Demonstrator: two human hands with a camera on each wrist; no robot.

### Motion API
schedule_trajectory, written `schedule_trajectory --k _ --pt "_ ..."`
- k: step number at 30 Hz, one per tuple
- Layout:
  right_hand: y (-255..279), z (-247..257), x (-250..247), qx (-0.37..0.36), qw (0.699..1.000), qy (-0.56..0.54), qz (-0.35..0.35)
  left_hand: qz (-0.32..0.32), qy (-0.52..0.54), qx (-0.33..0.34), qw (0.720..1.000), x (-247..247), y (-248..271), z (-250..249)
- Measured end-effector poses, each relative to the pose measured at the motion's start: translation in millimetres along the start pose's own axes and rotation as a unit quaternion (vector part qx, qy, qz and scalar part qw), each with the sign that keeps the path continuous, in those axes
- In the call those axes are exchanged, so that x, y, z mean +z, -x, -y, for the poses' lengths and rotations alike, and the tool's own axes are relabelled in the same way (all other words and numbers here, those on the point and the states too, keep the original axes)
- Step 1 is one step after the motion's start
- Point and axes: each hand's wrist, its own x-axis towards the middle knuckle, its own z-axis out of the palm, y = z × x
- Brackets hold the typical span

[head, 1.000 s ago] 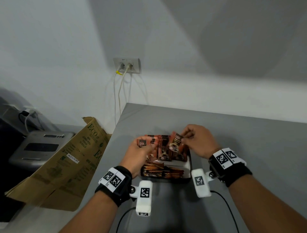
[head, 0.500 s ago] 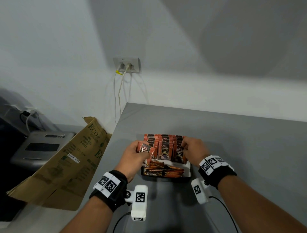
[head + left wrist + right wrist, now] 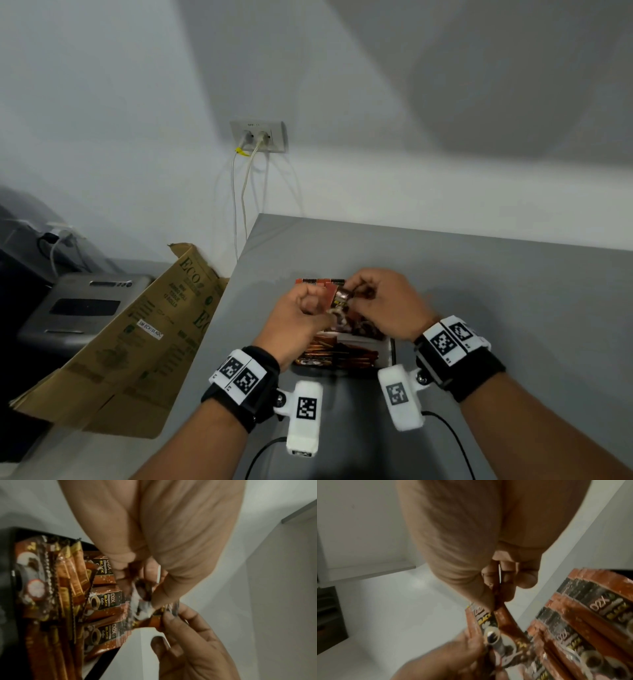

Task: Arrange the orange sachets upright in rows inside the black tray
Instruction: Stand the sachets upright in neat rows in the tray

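Above the black tray (image 3: 391,354) my two hands meet over one small bunch of orange sachets (image 3: 339,298). My left hand (image 3: 320,305) grips the lower end of the bunch (image 3: 142,605). My right hand (image 3: 358,295) pinches the top of one sachet (image 3: 502,615) between thumb and fingers. Rows of upright sachets (image 3: 106,601) fill the far part of the tray (image 3: 14,555). More sachets (image 3: 337,354) lie flat on edge along its near side. My hands hide the middle of the tray in the head view.
The tray sits on a grey table (image 3: 479,291) near its left edge. A flattened brown cardboard box (image 3: 144,342) leans beside that edge, with a grey appliance (image 3: 68,308) behind it. Cables hang from a wall socket (image 3: 257,136) behind the table.
Both hands have risen from the tray and come together over its middle. The right hand left the upright rows and now pinches a sachet that the left hand holds.
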Motion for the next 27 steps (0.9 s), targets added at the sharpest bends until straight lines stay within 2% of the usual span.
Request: schedule_trajectory --k 3,8,12,20,23,25,27 --pt "-8 -19 -13 0.041 0.997 0.057 -0.034 -0.064 -0.020 -0.027 0.997 -15 -3 6" --pt "-7 -53 0 0.090 0.984 0.154 0.025 -0.097 -0.059 -0.044 0.993 -35 -4 18" --pt "-3 -60 14 0.098 0.977 0.187 0.024 -0.116 -0.079 -0.047 0.989 -41 2 23" --pt "4 -59 17 0.072 0.973 0.221 -0.019 -0.103 -0.118 -0.057 0.986 -44 15 32" --pt "4 -43 18 0.025 0.980 0.191 -0.045 -0.100 -0.131 -0.063 0.984 -42 17 37" --pt "3 -23 22 -0.005 0.987 0.163 0.005 -0.103 -0.130 -0.072 0.984 -40 16 42" --pt "2 -8 32 -0.012 0.983 0.145 0.110 -0.106 -0.114 -0.082 0.984 -37 15 45"
